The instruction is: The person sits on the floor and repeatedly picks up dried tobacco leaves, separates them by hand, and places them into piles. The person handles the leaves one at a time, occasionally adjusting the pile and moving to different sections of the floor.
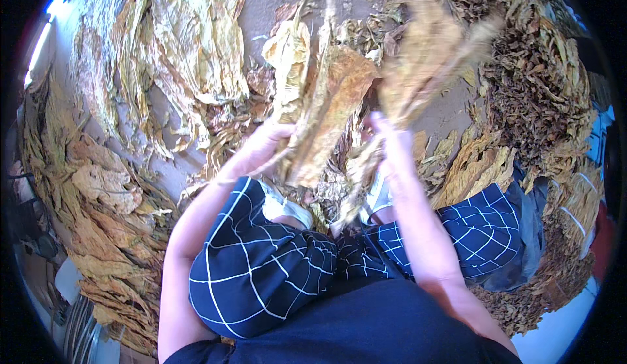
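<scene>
Between my knees, my left hand [274, 141] is closed around dried tobacco leaves [333, 114], which stand up from it and lean to the right, blurred by motion. My right hand [392, 134] grips another dried tobacco leaf bundle [423, 65] by its lower end; its broad blades fan out upward and to the right. Some leaf ends hang below that hand. A pale yellow leaf [291, 65] lies or stands just beyond my left hand; which, I cannot tell. The fingers are partly hidden by leaves.
Large pale tobacco leaves [196, 36] cover the floor at the upper left. Brown leaves [112, 232] are heaped along the left side. A pile of dark, crumpled leaves [539, 90] rises at the right. Leaf scraps [328, 192] lie between my feet, which wear white footwear [286, 206].
</scene>
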